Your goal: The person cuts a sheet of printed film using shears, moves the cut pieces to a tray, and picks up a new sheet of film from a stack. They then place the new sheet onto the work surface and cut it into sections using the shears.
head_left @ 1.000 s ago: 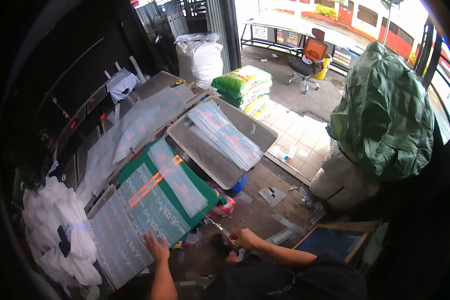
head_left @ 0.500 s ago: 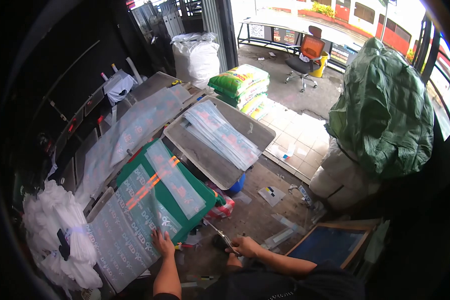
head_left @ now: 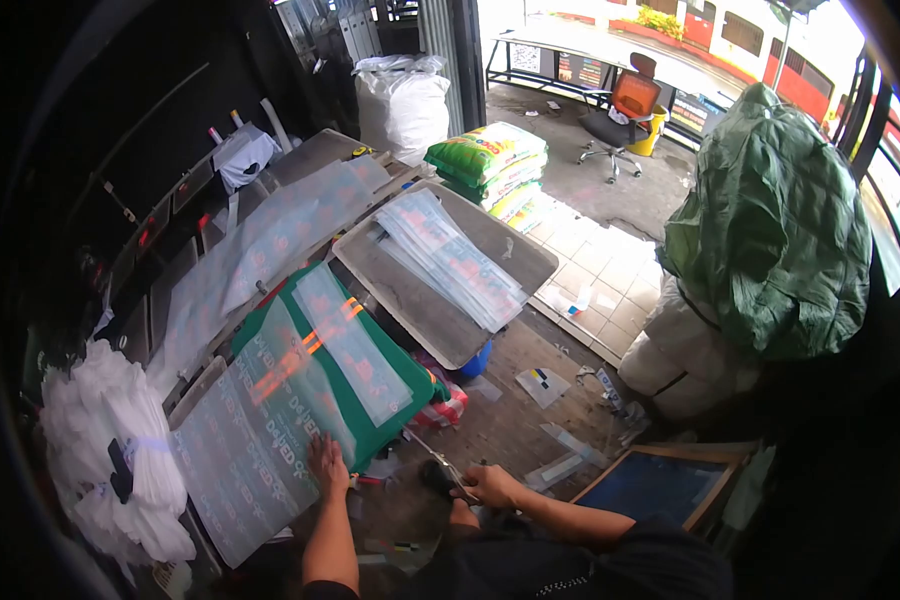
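shifted leftward across the green mat (head_left: 370,442), the printed sheet (head_left: 240,470) lies near left, left hand (head_left: 330,465) unclenched at its edge, right hand (head_left: 488,487) clenching scissors (head_left: 450,474), littered floor (head_left: 505,410) right, tarped heap (head_left: 770,230) blocking far right.

We see black top (head_left: 515,560), row of small pale marks (head_left: 564,586) across front, too small for us to read. Sleeves (head_left: 660,545) same black as top, loose-looking, leaving forearms (head_left: 332,540) bare. Left hand (head_left: 328,466) and right hand (head_left: 490,487) bare too. Dark shoe (head_left: 436,478) also ours, details lost in shadow.
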The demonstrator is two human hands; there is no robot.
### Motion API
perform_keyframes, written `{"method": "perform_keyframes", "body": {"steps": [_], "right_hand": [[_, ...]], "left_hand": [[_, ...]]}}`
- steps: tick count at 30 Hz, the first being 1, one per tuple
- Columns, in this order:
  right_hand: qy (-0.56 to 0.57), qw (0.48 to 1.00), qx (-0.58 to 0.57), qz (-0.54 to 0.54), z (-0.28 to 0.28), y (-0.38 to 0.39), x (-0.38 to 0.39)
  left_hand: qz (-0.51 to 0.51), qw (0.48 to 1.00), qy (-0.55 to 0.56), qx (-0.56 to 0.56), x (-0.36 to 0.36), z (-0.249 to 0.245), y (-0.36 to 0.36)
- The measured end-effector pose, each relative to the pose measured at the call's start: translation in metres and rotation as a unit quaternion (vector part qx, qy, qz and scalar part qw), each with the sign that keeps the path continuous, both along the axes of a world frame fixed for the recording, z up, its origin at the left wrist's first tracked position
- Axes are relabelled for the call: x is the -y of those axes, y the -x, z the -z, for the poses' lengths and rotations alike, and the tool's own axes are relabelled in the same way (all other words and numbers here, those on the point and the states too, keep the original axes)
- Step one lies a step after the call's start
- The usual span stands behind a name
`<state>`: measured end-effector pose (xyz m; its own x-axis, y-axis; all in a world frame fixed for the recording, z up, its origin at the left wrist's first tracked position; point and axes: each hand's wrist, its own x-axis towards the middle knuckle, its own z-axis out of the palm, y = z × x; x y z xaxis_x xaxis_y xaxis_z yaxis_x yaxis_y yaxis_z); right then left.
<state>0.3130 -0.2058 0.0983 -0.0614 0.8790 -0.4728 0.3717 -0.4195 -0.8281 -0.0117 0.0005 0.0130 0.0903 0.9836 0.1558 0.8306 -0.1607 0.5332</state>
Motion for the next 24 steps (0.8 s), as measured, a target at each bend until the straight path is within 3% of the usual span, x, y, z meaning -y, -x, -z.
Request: {"method": "perform_keyframes", "body": {"steps": [1,3,5,8,9,11,13,15,21,24], "right_hand": [[0.002,1.000,0.002,-0.003,0.000,0.001,0.000],[-0.009,1.000,-0.005,-0.008,0.000,0.003,0.001],[-0.014,1.000,-0.001,-0.017,-0.001,0.004,-0.002],[-0.057,0.997,-0.005,-0.043,0.029,0.007,0.007],[-0.063,0.996,-0.039,-0.042,0.030,0.005,0.006],[0.103,0.981,-0.162,-0.029,0.032,0.009,0.003],[0.044,0.993,-0.078,-0.080,0.021,0.016,-0.002],[0.085,0.988,-0.077,-0.100,0.001,0.033,-0.004],[0.128,0.973,-0.148,-0.123,0.040,0.062,-0.009],[0.173,0.943,-0.254,-0.124,0.039,0.082,-0.026]], "left_hand": [[0.033,0.994,0.015,-0.105,0.001,-0.002,0.000],[0.031,0.998,0.015,-0.051,0.005,-0.004,0.004],[-0.012,0.988,-0.100,-0.114,0.014,-0.012,0.009],[0.040,0.977,-0.004,-0.211,0.032,-0.026,0.018],[0.042,0.984,0.002,-0.172,0.033,-0.016,0.020],[0.052,0.984,-0.010,-0.169,0.027,-0.007,0.026],[0.035,0.983,0.005,-0.179,0.028,-0.014,0.027],[0.008,0.981,0.021,-0.191,0.032,-0.023,0.031],[-0.004,0.989,0.002,-0.145,0.031,-0.021,0.029],[-0.013,0.993,0.023,-0.113,0.026,-0.024,0.031]]}}
